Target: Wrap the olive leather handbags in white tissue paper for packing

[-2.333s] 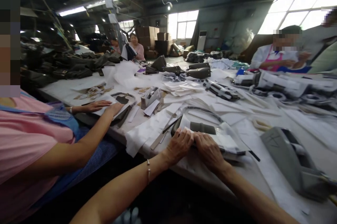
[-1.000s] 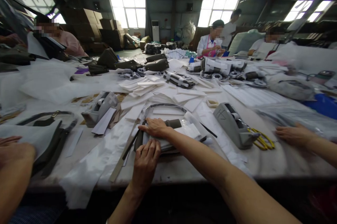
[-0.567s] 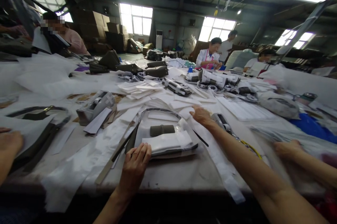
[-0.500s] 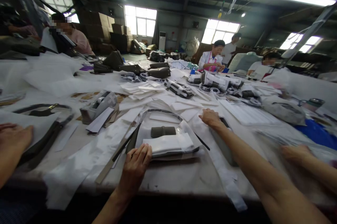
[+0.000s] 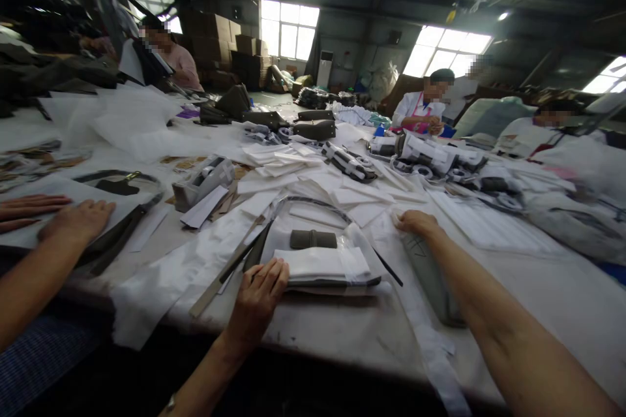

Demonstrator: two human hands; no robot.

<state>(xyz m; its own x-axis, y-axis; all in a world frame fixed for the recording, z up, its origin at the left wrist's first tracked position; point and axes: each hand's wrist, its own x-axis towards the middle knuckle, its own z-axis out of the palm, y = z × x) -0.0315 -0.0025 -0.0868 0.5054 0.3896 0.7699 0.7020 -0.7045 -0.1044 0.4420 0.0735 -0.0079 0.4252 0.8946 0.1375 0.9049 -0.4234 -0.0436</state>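
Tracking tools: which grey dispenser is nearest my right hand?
The near dispenser, right of the bag, partly hidden by your right hand; the other dispenser stands left.

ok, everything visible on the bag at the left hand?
The bag is dark olive, smooth and leather-like, lying on the table. Its arched handle points away from the person and looks wrapped in greyish film. White sheet material covers much of it, leaving an olive panel exposed; a glossy, clear patch, plastic or tape, shows toward the right. The left hand has its fingers at the near left corner. The underside is hidden.
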